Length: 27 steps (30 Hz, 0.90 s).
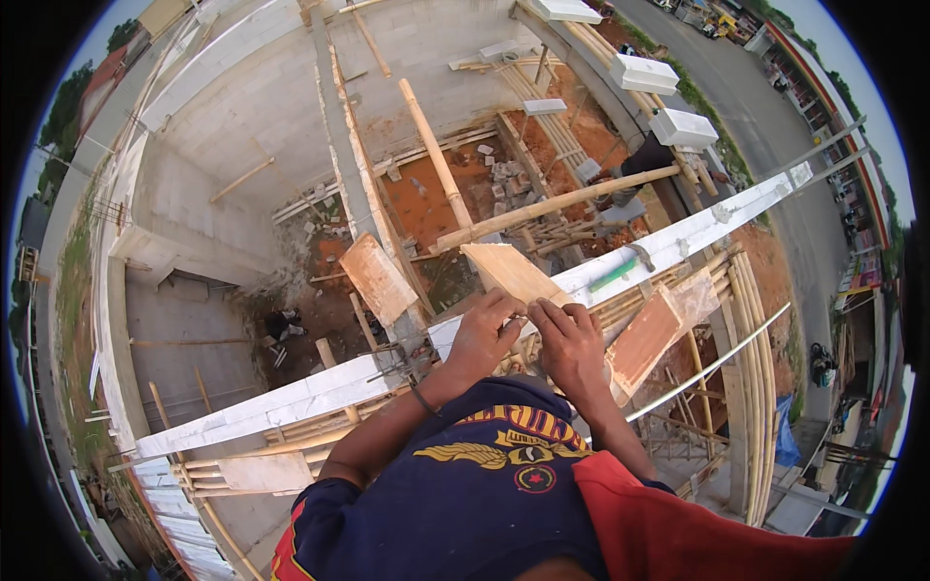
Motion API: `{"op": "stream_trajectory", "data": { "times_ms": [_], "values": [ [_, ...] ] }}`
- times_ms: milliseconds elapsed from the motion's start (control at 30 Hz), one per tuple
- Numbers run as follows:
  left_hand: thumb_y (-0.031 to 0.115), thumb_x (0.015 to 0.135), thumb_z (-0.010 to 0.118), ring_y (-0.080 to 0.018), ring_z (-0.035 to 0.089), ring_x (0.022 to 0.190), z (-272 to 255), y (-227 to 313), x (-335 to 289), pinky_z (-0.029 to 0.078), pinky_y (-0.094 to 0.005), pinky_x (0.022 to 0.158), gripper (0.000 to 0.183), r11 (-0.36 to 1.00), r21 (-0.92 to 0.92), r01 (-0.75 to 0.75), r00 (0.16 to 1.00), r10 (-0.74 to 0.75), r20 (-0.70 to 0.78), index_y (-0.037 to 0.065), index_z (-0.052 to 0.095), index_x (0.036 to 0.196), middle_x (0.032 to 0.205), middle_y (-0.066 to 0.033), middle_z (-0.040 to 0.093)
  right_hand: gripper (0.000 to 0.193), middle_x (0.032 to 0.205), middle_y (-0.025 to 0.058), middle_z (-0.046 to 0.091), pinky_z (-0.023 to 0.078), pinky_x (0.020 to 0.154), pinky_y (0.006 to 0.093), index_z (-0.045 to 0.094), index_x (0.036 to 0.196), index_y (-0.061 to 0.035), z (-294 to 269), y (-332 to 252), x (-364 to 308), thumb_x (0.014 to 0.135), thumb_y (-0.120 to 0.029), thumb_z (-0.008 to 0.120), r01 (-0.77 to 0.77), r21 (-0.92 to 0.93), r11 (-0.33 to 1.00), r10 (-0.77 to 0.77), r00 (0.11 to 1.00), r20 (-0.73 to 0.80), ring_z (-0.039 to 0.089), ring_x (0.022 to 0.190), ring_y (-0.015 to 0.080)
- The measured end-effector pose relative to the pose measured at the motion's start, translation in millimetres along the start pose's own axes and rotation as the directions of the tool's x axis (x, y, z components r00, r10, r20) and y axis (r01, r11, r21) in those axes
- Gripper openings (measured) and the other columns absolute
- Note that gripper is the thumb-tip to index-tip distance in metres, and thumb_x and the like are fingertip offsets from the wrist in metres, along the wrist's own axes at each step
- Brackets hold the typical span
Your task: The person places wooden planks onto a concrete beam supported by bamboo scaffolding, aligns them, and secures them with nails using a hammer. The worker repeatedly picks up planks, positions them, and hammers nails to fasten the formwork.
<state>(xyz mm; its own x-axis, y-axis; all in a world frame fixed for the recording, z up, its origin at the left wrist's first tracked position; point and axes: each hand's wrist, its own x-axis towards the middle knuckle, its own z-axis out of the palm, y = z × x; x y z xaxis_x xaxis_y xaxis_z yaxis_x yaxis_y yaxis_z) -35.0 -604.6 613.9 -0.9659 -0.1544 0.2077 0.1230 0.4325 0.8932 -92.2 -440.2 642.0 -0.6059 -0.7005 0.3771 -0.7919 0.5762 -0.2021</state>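
My left hand (481,335) and my right hand (572,347) meet in front of my chest, fingers closed and fingertips nearly touching. Whatever is pinched between them is too small or hidden to make out. Just beyond the fingers lies a pale plywood board (511,270), its near end partly covered by my hands. On the white block wall top (712,225) to the right rests a hammer (613,277) with a green grip. A stained board (378,279) sits to the left of my hands, and a reddish-brown board (643,345) to the right.
Bamboo poles (434,150) span the deep, unfinished rooms below. White blocks (644,74) sit along the far right wall. The wall top continues left as a narrow white ledge (262,400). A pale pole (712,366) slants at right, beside upright bamboo (760,387).
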Motion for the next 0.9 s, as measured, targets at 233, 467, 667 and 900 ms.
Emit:
{"op": "stream_trajectory", "data": {
  "times_ms": [233, 467, 667, 900],
  "values": [
    [0.005, 0.086, 0.063, -0.0249, 0.059, 0.068, 14, -10, -13, 0.045, -0.0301, 0.056, 0.01, 0.978, 0.101, -0.182, 0.982, 0.177, 0.061, 0.001, 0.061, 0.095, 0.091, -0.0099, 0.055, 0.038, 0.109, 0.0034, 0.067, 0.047, 0.075, 0.0362, 0.067, 0.108, -0.0079, 3, 7, -3, 0.071, -0.002, 0.061, -0.04, -0.005, 0.999, 0.04, 0.994, 0.106, 0.059, 0.089, 0.0224],
    [0.021, 0.094, 0.056, -0.011, 0.048, 0.048, 16, -12, -11, 0.036, -0.0265, 0.042, 0.018, 0.491, -0.678, 0.547, 0.809, -0.519, 0.276, 0.004, 0.058, 0.09, 0.082, -0.0066, 0.059, 0.037, 0.108, 0.0044, 0.068, 0.048, 0.074, 0.0364, 0.067, 0.108, -0.0069, 3, 7, -1, 0.072, -0.002, 0.06, 0.009, 0.004, 1.0, -0.009, 0.997, 0.083, 0.06, 0.087, 0.023],
    [0.029, 0.093, 0.057, -0.0051, 0.035, 0.041, -1, -25, -11, 0.023, -0.0226, 0.036, 0.025, -0.025, -0.591, 0.806, 0.499, -0.509, 0.702, 0.005, 0.058, 0.088, 0.071, -0.0029, 0.058, 0.034, 0.105, 0.008, 0.068, 0.048, 0.075, 0.0376, 0.066, 0.107, -0.0044, 8, -5, -1, 0.074, -0.001, 0.06, 0.069, 0.048, 0.996, -0.076, 0.984, 0.16, 0.06, 0.087, 0.0258],
    [0.026, 0.091, 0.061, -0.0038, 0.032, 0.043, -2, -35, -26, 0.019, -0.0227, 0.039, 0.021, 0.134, -0.615, 0.777, 0.616, -0.365, 0.698, 0.009, 0.056, 0.079, 0.06, 0.0056, 0.043, 0.046, 0.108, 0.0151, 0.065, 0.048, 0.081, 0.0413, 0.062, 0.112, 0.0004, 2, -1, 0, 0.067, -0.001, 0.068, 0.029, 0.397, 0.917, -0.147, 0.951, 0.271, 0.059, 0.092, 0.0325]
  ]
}}
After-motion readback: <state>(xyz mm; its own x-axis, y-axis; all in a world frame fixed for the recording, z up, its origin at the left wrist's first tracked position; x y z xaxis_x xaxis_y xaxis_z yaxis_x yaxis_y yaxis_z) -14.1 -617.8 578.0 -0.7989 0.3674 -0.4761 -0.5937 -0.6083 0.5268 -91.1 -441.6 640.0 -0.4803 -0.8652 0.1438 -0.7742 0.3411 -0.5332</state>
